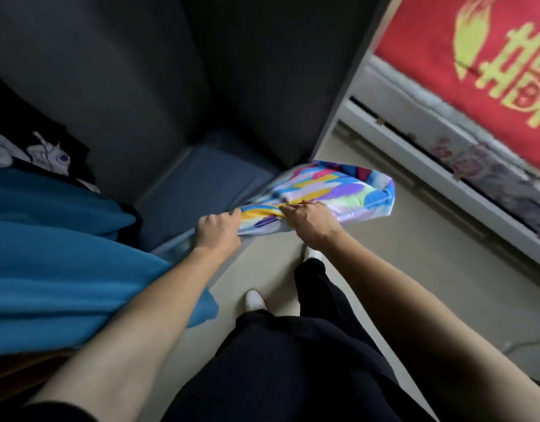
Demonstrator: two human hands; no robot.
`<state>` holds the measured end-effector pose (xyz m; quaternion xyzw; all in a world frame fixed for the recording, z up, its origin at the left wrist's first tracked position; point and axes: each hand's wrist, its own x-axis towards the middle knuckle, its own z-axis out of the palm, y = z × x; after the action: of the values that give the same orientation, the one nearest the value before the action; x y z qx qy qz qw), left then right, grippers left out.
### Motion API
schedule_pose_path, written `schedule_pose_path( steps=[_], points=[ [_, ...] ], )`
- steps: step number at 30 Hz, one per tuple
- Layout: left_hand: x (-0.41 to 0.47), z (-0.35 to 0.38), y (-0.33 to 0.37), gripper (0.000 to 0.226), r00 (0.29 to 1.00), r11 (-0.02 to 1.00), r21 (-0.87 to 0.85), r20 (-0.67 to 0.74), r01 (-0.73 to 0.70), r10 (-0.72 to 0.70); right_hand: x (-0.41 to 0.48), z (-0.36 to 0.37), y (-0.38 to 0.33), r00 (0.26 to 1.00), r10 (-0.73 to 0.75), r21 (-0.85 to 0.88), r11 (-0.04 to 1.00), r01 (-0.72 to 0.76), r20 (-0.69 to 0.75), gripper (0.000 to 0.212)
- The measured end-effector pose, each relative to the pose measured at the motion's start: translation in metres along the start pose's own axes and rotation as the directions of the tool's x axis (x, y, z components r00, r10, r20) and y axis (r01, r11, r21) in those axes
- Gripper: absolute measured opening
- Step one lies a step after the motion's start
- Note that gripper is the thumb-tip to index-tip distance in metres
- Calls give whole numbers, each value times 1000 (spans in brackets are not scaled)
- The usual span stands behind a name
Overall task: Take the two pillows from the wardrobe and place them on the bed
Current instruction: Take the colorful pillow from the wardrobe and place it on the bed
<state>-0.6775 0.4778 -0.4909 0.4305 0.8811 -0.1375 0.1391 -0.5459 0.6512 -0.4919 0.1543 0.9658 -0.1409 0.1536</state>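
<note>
A pillow (332,190) in a bright cover of blue, purple, yellow and pink strokes hangs at the open front of the dark wardrobe (134,71), half out over the floor. My left hand (218,228) grips its near left edge. My right hand (309,222) clamps the bunched fabric just to the right of it. Both arms reach forward from the bottom of the view. The bed (463,68) with a red and gold cover lies at the upper right. I see only this one pillow.
Blue cloth (55,254) bulges out of the wardrobe at the left, with dark and white clothes (46,153) behind it. A blue pad (201,181) covers the wardrobe bottom. My black trousers and white shoes (255,300) stand on the beige floor (414,254) between wardrobe and bed frame (439,178).
</note>
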Motion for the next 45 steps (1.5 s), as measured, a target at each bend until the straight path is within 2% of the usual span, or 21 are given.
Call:
schedule_pose_path(
  steps=[7, 11, 17, 19, 22, 26, 30, 35, 38, 40, 43, 45],
  points=[
    [-6, -47, 45, 32, 980, 980, 37, -35, -196, 198, -73, -46, 14, 974, 220, 92, 972, -215, -52, 41],
    [-4, -74, 71, 30, 963, 964, 43, -61, -261, 263, -99, -69, 36, 966, 244, 46, 970, -240, -86, 39],
    [9, -121, 138, 28, 946, 954, 31, -123, -299, 300, -148, -112, 95, 967, 213, -157, 959, -234, -140, 28],
    [19, -153, 200, 30, 912, 931, 74, -185, -358, 366, -189, -124, 150, 948, 259, -156, 945, -289, -187, 27],
    [31, -179, 229, 32, 893, 923, 59, -236, -379, 382, -209, -131, 176, 919, 323, -116, 928, -355, -226, 24],
    [48, -238, 339, 34, 810, 876, 103, -344, -471, 476, -265, -146, 268, 790, 486, -10, 850, -527, -374, 34],
    [66, -289, 416, 34, 719, 851, 109, -486, -514, 496, -304, -176, 340, 665, 545, 100, 806, -583, -511, 42],
    [114, -345, 466, 32, 649, 836, 44, -608, -547, 457, -299, -219, 408, 493, 509, 143, 784, -605, -706, 42],
    [153, -372, 478, 34, 613, 830, 9, -670, -558, 420, -270, -242, 439, 381, 431, 149, 799, -583, -818, 35],
    [186, -389, 482, 25, 614, 832, -7, -678, -554, 403, -247, -259, 463, 403, 394, 117, 819, -561, -826, 41],
    [245, -413, 483, 20, 622, 839, -11, -677, -543, 394, -209, -288, 508, 527, 357, 19, 841, -541, -771, 52],
    [286, -430, 483, 22, 623, 832, 2, -662, -555, 417, -180, -310, 537, 564, 358, -38, 821, -570, -744, 48]
  ],
)
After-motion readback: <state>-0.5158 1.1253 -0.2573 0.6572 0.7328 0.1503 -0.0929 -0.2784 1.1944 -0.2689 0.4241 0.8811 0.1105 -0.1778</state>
